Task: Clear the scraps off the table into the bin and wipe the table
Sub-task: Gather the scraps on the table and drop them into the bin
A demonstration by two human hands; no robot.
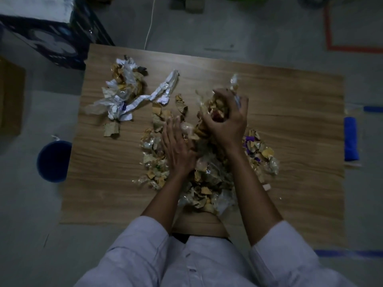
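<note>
I see the wooden surface (294, 125) filling most of my view, with the scraps spread across its middle and left. The big heap of scraps (207, 183), brown paper bits and clear wrappers, runs from the near edge up to the centre. A smaller bunch of white wrappers (124, 94) lies apart at the far left. The blue bin (53, 160) stands on the floor just beside the surface's left edge. A folded blue cloth (351, 139) sits at the right edge. My right grip (226, 119) is curled round a handful of scraps above the heap. My left grip (176, 148) lies flat, fingers straight, pressing on the heap's left side.
</note>
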